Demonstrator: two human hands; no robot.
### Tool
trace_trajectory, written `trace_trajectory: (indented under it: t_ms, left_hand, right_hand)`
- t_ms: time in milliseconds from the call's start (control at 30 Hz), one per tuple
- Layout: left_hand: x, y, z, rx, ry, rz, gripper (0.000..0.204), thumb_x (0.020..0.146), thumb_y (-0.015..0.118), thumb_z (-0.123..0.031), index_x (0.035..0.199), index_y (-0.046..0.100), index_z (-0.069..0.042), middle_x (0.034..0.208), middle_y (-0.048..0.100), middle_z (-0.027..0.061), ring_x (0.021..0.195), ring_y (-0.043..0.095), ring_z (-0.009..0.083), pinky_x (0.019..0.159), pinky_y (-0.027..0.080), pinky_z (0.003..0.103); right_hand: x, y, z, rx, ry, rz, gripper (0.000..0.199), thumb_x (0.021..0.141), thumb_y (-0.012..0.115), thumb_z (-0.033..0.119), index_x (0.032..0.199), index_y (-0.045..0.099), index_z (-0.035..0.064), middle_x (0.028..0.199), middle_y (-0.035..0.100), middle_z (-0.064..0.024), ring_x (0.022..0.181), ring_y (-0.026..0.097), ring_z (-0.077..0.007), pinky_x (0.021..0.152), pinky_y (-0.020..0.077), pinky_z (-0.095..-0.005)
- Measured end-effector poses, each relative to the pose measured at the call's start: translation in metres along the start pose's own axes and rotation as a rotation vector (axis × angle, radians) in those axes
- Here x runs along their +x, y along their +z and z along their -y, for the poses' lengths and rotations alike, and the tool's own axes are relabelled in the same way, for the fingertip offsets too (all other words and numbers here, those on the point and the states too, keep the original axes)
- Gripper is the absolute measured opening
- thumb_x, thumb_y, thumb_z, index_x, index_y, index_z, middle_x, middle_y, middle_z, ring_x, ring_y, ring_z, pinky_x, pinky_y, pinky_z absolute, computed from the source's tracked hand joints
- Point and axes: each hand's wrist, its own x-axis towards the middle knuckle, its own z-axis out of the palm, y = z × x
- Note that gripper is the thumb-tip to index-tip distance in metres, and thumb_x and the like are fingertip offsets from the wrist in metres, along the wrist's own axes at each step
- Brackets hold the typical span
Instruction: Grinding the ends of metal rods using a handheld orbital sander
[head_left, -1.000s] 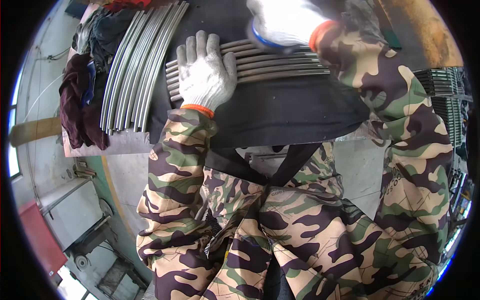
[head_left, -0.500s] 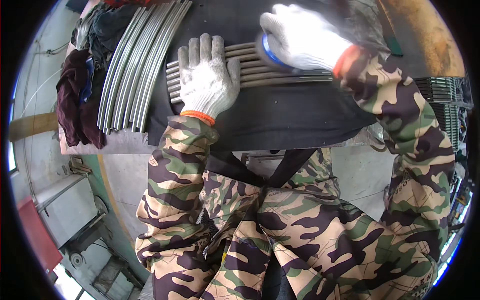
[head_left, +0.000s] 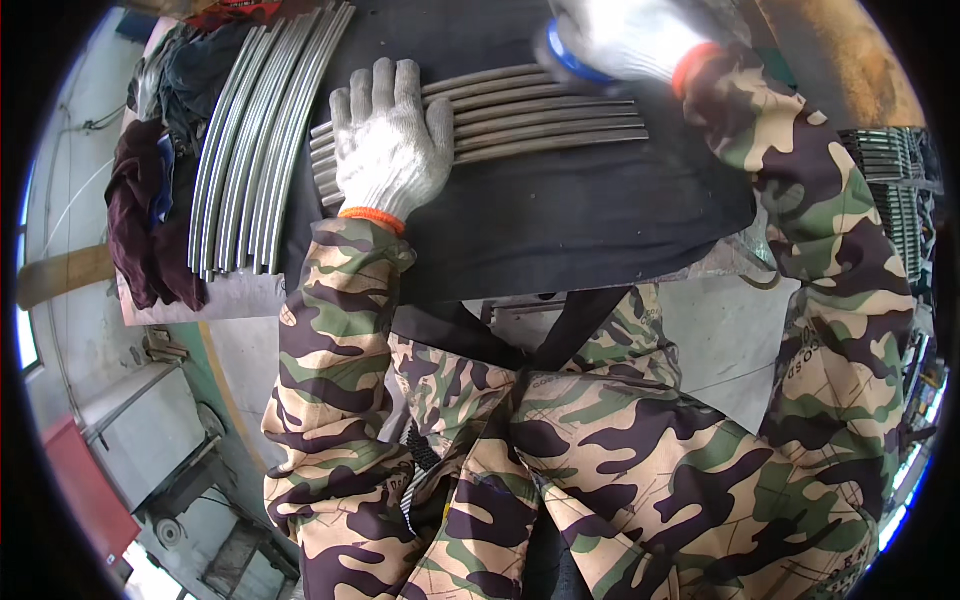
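Observation:
My left hand, in a white knit glove with an orange cuff, lies flat with fingers stretched across a row of dull grey metal rods. The rods rest side by side on a black cloth. Beyond their right part, my gloved right hand is blurred and partly cut off by the upper edge. Its fingers are closed on a round blue-rimmed object, whose exact kind I cannot make out. This object is near the far rods; whether it touches them is unclear.
Shinier metal rods lie in a bundle at left, beside dark crumpled cloths. More stacked rods are at the far right. The table's near edge runs in front of my lap.
My right hand has moved away from me and slightly right with the blue-rimmed object, uncovering the rods' right ends. My left hand stays flat on the rods, while the view has shifted slightly.

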Motion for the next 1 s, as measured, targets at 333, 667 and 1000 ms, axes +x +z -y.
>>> trace_trajectory:
  t_ms: [333, 667, 1000]
  left_hand:
    - [-0.009, -0.004, -0.005, 0.002, -0.021, 0.022, 0.054, 0.098, 0.068, -0.033, 0.139, 0.062, 0.002, 0.142, 0.062, 0.0220, 0.134, 0.054, 0.0425, 0.116, 0.038, 0.059]
    - [-0.004, -0.001, 0.001, -0.014, -0.008, -0.004, 0.050, 0.097, 0.067, -0.032, 0.134, 0.064, 0.002, 0.136, 0.064, 0.0217, 0.129, 0.057, 0.0420, 0.111, 0.041, 0.058]
    - [0.001, -0.013, -0.007, -0.071, -0.054, -0.028, 0.045, 0.098, 0.067, -0.029, 0.133, 0.066, 0.000, 0.133, 0.068, 0.0212, 0.126, 0.061, 0.0420, 0.111, 0.043, 0.056]
  right_hand:
    - [-0.008, -0.009, 0.004, -0.006, -0.012, 0.013, 0.021, 0.094, 0.067, 0.026, 0.097, 0.071, 0.0053, 0.091, 0.071, -0.0224, 0.087, 0.073, -0.0453, 0.077, 0.0602, -0.0542]
    - [-0.016, 0.011, 0.021, 0.018, -0.174, -0.079, 0.018, 0.095, 0.065, 0.022, 0.102, 0.067, 0.0053, 0.098, 0.067, -0.0208, 0.093, 0.070, -0.0433, 0.079, 0.0580, -0.0543]
    - [-0.026, -0.007, 0.064, 0.063, -0.134, 0.105, 0.030, 0.099, 0.063, 0.027, 0.122, 0.071, 0.0092, 0.117, 0.070, -0.0212, 0.112, 0.071, -0.0410, 0.094, 0.0597, -0.0561]
